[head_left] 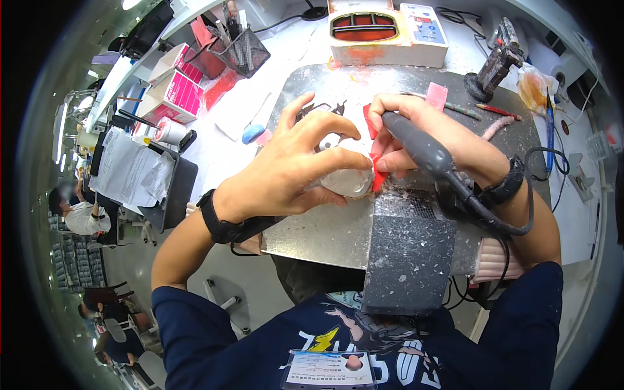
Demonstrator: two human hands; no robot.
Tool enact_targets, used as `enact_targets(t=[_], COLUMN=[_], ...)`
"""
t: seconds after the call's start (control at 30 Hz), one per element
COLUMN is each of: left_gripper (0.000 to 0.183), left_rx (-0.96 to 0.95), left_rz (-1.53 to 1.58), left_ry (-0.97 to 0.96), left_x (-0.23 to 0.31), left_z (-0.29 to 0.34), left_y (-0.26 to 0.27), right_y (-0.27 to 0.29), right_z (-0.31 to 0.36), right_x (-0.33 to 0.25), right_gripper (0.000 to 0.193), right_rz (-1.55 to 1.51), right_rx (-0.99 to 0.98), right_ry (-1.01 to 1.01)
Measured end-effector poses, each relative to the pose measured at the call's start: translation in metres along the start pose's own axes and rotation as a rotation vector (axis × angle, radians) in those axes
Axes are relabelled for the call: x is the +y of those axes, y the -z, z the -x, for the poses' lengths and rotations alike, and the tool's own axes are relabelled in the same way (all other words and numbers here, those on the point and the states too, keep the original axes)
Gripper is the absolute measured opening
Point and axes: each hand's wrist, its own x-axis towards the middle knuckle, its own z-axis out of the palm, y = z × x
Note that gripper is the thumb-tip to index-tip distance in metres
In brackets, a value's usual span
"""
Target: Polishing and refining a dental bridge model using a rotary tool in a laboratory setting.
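My left hand curls around a whitish, plaster-like model, thumb at its near side and fingers over its top. Much of the model is hidden beneath that hand. In my right hand is a dark grey corded handpiece, held between thumb and index finger; its working tip is out of sight. The right fingertips press close to a red wax-like sheet at the model's right edge. Both hands are over a metal board strewn with pale shavings. A black band is on each wrist.
A grey padded rest juts toward me. Behind stand a white heater with a compartmented pot and a dark upright stand. A red pencil and pink strip lie right. Left are a mesh holder, boxes and papers.
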Motion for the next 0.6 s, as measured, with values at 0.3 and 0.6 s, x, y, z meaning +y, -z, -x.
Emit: enact_targets(t=[0.3, 0.6], left_gripper=[0.066, 0.066], left_rx=[0.064, 0.009], left_rz=[0.108, -0.039], left_ry=[-0.005, -0.056], left_x=[-0.0017, 0.0012], left_z=[-0.0014, -0.0012], left_y=[0.0017, -0.0009], right_y=[-0.0033, -0.0026], right_z=[0.001, 0.0031], right_x=[0.0041, 0.0], right_gripper=[0.038, 0.037], right_rz=[0.077, 0.051], right_rx=[0.025, 0.018], right_ry=[0.101, 0.072])
